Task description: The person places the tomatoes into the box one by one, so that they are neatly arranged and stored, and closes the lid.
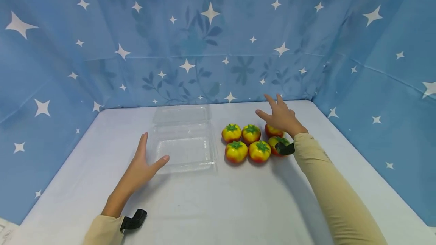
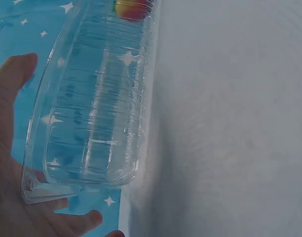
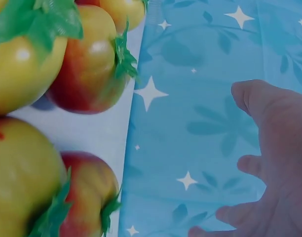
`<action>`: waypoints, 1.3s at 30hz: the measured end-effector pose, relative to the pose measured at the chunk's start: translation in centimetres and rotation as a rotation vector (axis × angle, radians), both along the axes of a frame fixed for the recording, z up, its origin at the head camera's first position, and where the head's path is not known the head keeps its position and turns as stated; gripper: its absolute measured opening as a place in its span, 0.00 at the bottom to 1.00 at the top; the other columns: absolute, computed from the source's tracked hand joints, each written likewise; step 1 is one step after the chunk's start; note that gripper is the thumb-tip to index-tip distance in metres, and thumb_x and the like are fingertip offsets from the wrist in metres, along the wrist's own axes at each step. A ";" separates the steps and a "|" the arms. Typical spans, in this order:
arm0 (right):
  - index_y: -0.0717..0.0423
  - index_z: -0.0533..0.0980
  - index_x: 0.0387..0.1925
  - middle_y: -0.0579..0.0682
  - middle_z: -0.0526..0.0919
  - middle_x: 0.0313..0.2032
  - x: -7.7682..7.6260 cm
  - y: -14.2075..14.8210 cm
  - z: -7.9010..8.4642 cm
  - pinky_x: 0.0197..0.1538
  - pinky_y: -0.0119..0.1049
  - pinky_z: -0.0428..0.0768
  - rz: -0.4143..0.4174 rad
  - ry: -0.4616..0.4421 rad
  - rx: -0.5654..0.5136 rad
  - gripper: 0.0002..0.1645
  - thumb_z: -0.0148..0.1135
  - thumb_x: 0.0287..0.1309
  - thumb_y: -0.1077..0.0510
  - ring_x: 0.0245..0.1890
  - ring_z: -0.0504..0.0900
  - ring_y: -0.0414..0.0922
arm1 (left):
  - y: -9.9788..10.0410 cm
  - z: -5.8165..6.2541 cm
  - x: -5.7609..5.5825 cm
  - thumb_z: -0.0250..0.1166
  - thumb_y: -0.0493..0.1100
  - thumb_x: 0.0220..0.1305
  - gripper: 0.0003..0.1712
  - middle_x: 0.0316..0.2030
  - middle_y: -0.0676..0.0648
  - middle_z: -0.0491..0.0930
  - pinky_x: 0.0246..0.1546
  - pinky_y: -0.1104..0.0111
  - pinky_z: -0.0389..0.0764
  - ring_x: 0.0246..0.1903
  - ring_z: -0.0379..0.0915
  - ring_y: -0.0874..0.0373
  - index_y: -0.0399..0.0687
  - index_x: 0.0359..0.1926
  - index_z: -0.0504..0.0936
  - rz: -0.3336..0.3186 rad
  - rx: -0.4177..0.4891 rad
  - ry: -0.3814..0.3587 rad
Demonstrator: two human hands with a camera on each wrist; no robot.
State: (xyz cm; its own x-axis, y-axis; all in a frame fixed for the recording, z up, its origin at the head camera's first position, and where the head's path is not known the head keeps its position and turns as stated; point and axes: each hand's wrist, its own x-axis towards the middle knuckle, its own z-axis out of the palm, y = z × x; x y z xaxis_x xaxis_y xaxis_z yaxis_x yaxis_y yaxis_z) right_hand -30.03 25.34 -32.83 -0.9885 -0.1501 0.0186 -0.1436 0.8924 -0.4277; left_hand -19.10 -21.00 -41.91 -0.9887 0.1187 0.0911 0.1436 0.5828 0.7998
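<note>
Six yellow-red fruits (image 1: 259,151) are set right of a clear container (image 1: 182,150) in head view; both arms are extended, left hand (image 1: 141,169) beside container, right hand (image 1: 281,117) near fruits. Left wrist: left hand is spread, nothing grasped. Right wrist: right hand is splayed, empty.

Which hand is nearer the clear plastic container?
Left. The left hand is just left of the container; the right hand is farther off to its right, by the yellow-red fruits.
</note>
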 end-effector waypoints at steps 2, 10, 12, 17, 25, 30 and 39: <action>0.56 0.45 0.87 0.75 0.34 0.82 0.0 0.1 0.2 0.70 0.84 0.44 0.005 -0.012 -0.020 0.53 0.54 0.78 0.34 0.79 0.45 0.78 | -0.2 -0.2 0.1 0.69 0.64 0.71 0.69 0.85 0.37 0.27 0.73 0.27 0.45 0.82 0.29 0.32 0.48 0.87 0.29 0.001 -0.023 0.002; 0.55 0.45 0.87 0.71 0.35 0.83 1.0 1.1 0.1 0.70 0.83 0.45 0.035 -0.028 -0.093 0.53 0.58 0.77 0.37 0.80 0.44 0.76 | -0.7 -0.1 0.2 0.71 0.66 0.69 0.71 0.85 0.35 0.27 0.74 0.28 0.46 0.82 0.30 0.31 0.37 0.86 0.32 0.002 -0.096 -0.001; 0.56 0.46 0.87 0.70 0.36 0.83 1.6 1.5 0.0 0.71 0.80 0.49 0.047 -0.020 -0.105 0.53 0.58 0.78 0.38 0.80 0.44 0.75 | -0.7 -0.2 0.1 0.71 0.67 0.68 0.72 0.85 0.34 0.28 0.74 0.29 0.46 0.82 0.31 0.30 0.36 0.85 0.32 0.001 -0.098 0.001; 0.58 0.49 0.86 0.72 0.43 0.83 2.8 2.5 -0.8 0.72 0.77 0.53 0.037 -0.004 -0.112 0.52 0.59 0.77 0.39 0.80 0.47 0.74 | -0.7 -0.3 0.0 0.71 0.67 0.68 0.72 0.84 0.31 0.29 0.74 0.30 0.48 0.81 0.36 0.28 0.33 0.84 0.31 0.010 -0.108 0.001; 0.63 0.50 0.85 0.73 0.52 0.80 4.6 4.4 -2.9 0.72 0.76 0.57 0.038 0.012 -0.142 0.52 0.62 0.77 0.40 0.79 0.52 0.73 | -0.6 -0.5 0.0 0.70 0.67 0.69 0.72 0.84 0.30 0.30 0.74 0.30 0.48 0.81 0.36 0.28 0.32 0.84 0.33 0.014 -0.114 0.005; 0.64 0.51 0.84 0.74 0.53 0.79 4.2 5.2 -3.6 0.69 0.76 0.64 0.039 0.004 -0.158 0.52 0.61 0.78 0.40 0.75 0.58 0.76 | -0.6 -0.5 0.1 0.70 0.67 0.69 0.72 0.84 0.30 0.30 0.75 0.31 0.49 0.80 0.40 0.27 0.32 0.85 0.32 0.017 -0.105 0.005; 0.68 0.52 0.82 0.79 0.57 0.76 1.9 5.1 -3.7 0.68 0.74 0.68 0.062 -0.096 -0.087 0.53 0.62 0.76 0.39 0.70 0.66 0.77 | -0.1 -1.1 0.1 0.70 0.67 0.69 0.71 0.84 0.31 0.31 0.75 0.32 0.50 0.80 0.43 0.27 0.33 0.85 0.33 0.012 -0.089 -0.011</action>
